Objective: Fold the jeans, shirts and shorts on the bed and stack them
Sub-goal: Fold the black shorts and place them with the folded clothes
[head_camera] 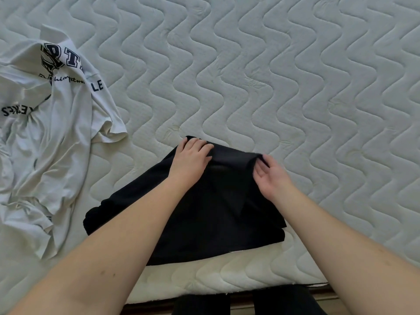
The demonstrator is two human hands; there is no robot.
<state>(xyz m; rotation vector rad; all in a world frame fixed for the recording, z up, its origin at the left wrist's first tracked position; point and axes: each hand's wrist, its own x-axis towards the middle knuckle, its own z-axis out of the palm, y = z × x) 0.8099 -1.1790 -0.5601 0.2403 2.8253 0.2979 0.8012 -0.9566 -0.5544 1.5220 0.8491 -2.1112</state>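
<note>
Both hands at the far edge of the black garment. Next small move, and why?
Probably draw that far edge toward the near side to fold it over. The left hand rests on the black garment at its far left corner, the right hand pinches the far right corner, and the piece lies fairly flat on the mattress. The white printed shirts are still crumpled.
</note>
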